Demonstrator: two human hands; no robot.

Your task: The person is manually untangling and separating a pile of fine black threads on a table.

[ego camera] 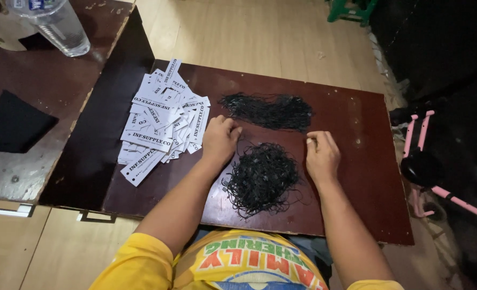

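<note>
My left hand (220, 138) rests on the dark brown board (356, 177), fingers curled, just right of a loose pile of white paper tags (160, 126) and at the upper left edge of a tangled heap of black strings (262, 177). My right hand (320, 156) lies to the right of that heap, fingertips pinched together near its top; whether a thin string is between them I cannot tell. A second, flatter bundle of black strings (268, 111) lies farther back on the board, beyond both hands.
A clear plastic cup (56, 24) and a black cloth (13, 126) sit on a worn table to the left. A pink-framed object (426, 161) lies on the floor at right, and a green stool leg (351, 9) stands at the top.
</note>
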